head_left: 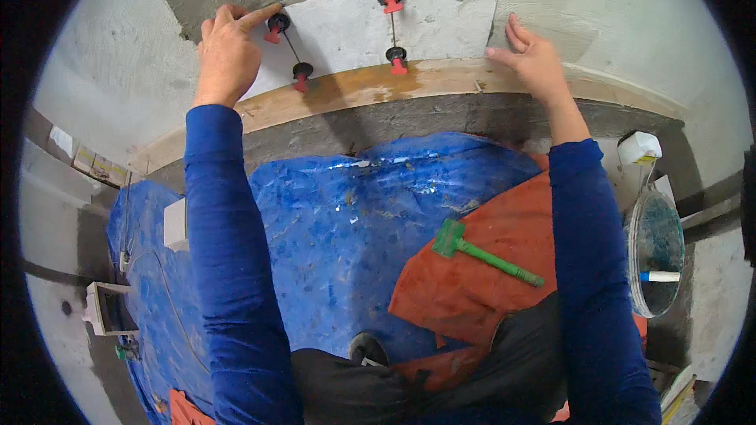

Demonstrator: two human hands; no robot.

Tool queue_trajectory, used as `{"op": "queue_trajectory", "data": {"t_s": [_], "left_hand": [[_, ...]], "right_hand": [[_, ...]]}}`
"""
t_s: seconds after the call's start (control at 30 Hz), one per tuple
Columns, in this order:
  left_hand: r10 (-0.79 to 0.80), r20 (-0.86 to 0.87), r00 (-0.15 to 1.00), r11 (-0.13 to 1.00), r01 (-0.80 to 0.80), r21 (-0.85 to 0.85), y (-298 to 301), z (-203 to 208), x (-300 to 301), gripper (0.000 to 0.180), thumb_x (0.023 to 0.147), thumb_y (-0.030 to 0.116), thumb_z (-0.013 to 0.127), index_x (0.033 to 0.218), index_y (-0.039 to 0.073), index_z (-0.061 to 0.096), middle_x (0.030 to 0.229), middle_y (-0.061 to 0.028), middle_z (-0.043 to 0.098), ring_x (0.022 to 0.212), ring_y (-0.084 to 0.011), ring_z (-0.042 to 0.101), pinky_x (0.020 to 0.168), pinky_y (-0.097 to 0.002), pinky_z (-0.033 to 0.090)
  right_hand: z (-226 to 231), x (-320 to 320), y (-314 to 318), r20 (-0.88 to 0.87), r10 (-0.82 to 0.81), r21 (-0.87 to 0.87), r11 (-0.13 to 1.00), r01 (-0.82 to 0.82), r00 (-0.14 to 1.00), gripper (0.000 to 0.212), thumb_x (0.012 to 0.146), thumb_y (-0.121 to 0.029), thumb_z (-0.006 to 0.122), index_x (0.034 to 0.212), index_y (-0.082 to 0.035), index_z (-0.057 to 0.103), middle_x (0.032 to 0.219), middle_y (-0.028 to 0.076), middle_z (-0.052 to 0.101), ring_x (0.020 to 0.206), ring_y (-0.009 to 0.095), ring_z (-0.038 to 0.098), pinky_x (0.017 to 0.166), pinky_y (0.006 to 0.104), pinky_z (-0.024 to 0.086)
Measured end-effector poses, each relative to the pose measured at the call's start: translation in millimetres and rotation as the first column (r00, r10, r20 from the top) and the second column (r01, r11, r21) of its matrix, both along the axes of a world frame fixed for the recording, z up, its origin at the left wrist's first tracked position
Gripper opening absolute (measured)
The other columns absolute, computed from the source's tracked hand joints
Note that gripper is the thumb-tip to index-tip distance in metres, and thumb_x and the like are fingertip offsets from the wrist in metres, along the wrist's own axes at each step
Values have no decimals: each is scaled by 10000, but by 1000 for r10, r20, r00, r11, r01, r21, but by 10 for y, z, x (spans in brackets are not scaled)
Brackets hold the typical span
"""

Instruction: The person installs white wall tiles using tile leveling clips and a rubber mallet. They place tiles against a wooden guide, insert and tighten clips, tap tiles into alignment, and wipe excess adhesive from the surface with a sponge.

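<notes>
A long white tile point(449, 24) stands against the wall along a wooden strip. Two double suction cups with red levers are fixed to its face, one on the left point(302, 71) and one near the middle point(396, 55). At the tile's left end is my left hand point(228, 55), its index finger stretched along the top edge beside the upper left cup; the thumb is hidden. My right hand point(535, 63) is at the right end, fingers spread, thumb tip close to the lower corner. Whether that thumb touches the tile I cannot tell.
The wooden strip point(441, 79) runs beneath the tile. Below lie a blue tarp point(315, 220) and an orange sheet point(472, 299) bearing a green mallet point(488, 256). A clear bucket point(657, 228) stands at right. A work light point(102, 307) and a cable are at left.
</notes>
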State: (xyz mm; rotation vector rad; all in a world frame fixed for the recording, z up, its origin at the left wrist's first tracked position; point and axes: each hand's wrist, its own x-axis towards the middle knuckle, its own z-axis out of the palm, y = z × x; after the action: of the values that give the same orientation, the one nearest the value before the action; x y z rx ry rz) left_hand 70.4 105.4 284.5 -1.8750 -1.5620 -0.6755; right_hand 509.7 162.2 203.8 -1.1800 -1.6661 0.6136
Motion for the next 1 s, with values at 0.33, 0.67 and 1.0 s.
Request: {"op": "queue_trajectory", "data": {"t_s": [0.33, 0.67, 1.0], "left_hand": [[-39, -41, 998, 997, 36, -64, 103, 192, 701, 681, 790, -98, 454, 1304, 263, 718, 1193, -141, 625, 1098, -360, 553, 1009, -451, 473], [-488, 501, 715, 859, 292, 420, -408, -132, 1668, 462, 819, -38, 540, 1190, 141, 749, 1130, -122, 603, 1085, -248, 576, 905, -350, 492], [-705, 584, 403, 506, 862, 16, -824, -601, 3423, 248, 879, 42, 687, 1125, 43, 718, 1169, -137, 597, 1116, -266, 596, 951, -363, 482]], "right_hand": [[-29, 16, 110, 102, -31, 60, 998, 25, 994, 993, 759, -263, 870, 1542, 61, 352, 1490, 303, 486, 1417, 328, 483, 1128, 354, 414], [459, 856, -534, 223, 11, 0, 1000, -11, 975, 759, 846, -255, 817, 1471, 29, 492, 1377, 247, 620, 1278, 260, 609, 1031, 350, 497], [33, 4008, -2939, 679, -307, -391, 618, 682, 667, 386, 813, -298, 783, 1084, -24, 757, 1036, 181, 762, 973, 307, 729, 872, 401, 552]]}}
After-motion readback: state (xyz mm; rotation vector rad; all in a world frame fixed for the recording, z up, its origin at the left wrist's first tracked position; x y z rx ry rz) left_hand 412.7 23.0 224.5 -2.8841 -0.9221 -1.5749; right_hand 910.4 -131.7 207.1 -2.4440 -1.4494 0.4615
